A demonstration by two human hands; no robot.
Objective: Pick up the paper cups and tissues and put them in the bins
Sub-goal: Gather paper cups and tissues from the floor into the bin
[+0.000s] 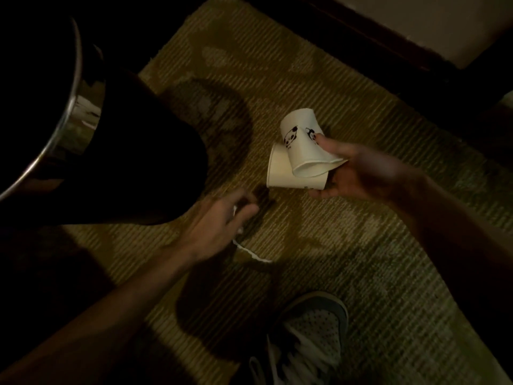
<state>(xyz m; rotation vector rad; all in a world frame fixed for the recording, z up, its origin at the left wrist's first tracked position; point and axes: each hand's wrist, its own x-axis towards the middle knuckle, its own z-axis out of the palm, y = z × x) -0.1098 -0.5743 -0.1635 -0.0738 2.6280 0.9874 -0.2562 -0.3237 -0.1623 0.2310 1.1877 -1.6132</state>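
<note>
the right hand (369, 173) holds 2 paper cups (302, 151) crossed over each other above the carpet (347, 273), its fingers (329, 143) clamped on their sides. the left hand (219, 226), low and blurred, has its fingers curled on a white tissue (249, 251) that trails onto the carpet. the bin (59, 126) stands at far left, with open carpet between it and the cups. a shoe (313, 337) is at the bottom edge.

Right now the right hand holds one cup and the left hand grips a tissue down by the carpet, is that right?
Not quite: the right hand holds two cups, not one, a crushed top cup lying across a lower cup, as the head view shows. The left hand does grip a tissue down by the carpet.
</note>
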